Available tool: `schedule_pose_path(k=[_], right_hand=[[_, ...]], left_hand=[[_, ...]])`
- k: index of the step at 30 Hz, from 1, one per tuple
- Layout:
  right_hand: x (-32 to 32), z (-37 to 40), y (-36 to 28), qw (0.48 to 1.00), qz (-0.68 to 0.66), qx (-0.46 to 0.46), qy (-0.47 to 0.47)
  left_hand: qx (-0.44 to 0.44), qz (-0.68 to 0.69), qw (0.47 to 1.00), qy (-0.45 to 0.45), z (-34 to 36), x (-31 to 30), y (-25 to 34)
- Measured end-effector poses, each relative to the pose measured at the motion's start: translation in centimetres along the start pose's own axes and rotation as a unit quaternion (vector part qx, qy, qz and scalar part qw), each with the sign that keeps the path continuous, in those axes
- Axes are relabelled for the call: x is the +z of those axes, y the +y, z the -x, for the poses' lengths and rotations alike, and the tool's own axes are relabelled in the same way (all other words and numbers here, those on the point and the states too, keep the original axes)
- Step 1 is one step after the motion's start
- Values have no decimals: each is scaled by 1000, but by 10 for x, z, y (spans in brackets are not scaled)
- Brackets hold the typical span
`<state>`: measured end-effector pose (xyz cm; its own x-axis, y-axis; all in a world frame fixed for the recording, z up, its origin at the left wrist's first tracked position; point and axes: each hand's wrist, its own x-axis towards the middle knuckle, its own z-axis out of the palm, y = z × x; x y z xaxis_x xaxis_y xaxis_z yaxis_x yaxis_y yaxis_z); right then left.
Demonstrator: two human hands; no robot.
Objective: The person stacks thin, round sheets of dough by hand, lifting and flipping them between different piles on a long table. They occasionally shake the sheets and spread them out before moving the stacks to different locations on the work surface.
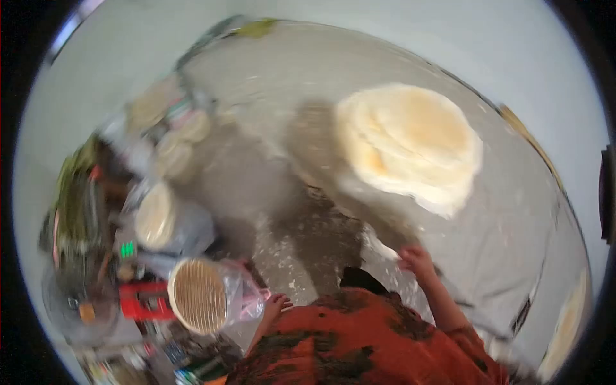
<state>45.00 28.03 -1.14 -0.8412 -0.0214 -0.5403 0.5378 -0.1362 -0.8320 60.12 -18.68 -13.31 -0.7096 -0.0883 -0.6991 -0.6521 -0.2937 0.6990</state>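
Observation:
My right hand (417, 260) is closed at the end of my outstretched arm. A small, thin white piece (383, 248) shows at its fingertips; blur hides what it is made of. Beyond that hand, a large, cream-coloured, soft-looking layered pile (410, 144) lies on a grey sheet (513, 224). Low by my side, my left hand (278, 304) has its fingers loosely extended and holds nothing that I can see. Beside it is a clear plastic bag (244, 296) with pink edging, around a stack of round ribbed pieces (197, 296).
Another bagged stack of pale rounds (155, 215) stands at the left, near a red object (146, 300) and a round fan-like guard (74, 308). More blurred bags and goods line the left wall. Bare, stained floor (321, 247) shows between them and the sheet.

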Motion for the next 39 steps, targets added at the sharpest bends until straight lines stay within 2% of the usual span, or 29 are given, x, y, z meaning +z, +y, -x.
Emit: schedule_pose_path(k=[1,4,7,9,12,14,15,17,20,22,24,25,27,28,30,33,36,39], right_hand=[[8,-3,-21,993,-120,-9,-15],[10,-37,-39,955,-297,2,-15],[13,-61,-44,929,-370,12,-27],[22,-67,-53,924,-381,13,-22],[26,-76,-68,929,-369,25,-26],[29,-84,-73,937,-347,34,-32],[34,-90,-72,931,-365,16,11],[41,-103,-68,923,-380,-7,59],[48,-122,-72,858,-508,-53,60],[57,-131,-79,845,-526,-60,76],[67,-139,-80,824,-552,-75,104],[72,-141,-79,823,-553,-75,109],[78,-141,-78,821,-546,-144,81],[79,-140,-78,820,-546,-146,88],[83,-135,-80,811,-556,-174,57],[93,-142,-84,812,-542,-176,123],[94,-148,-87,833,-502,-190,135],[93,-151,-83,827,-509,-198,132]], left_hand=[[-25,-32,999,-29,-7,17,27],[-8,8,998,-66,-27,92,119],[35,46,991,-119,-47,173,195],[75,46,979,-185,-70,215,236],[51,85,971,-218,-130,256,268],[154,30,943,-293,-179,270,274],[189,14,929,-318,-199,278,279],[157,42,934,-319,-225,289,286],[119,71,936,-324,-262,295,287],[95,79,938,-323,-260,297,305],[2,62,962,-266,-223,300,337],[-3,61,961,-268,-237,293,335],[-4,38,934,-354,-259,284,333],[-5,30,923,-384,-261,284,339],[-194,139,929,-283,-258,286,353],[-219,118,927,-279,-263,287,358],[-215,101,921,-308,-267,289,363],[-189,66,925,-324,-263,296,375]])
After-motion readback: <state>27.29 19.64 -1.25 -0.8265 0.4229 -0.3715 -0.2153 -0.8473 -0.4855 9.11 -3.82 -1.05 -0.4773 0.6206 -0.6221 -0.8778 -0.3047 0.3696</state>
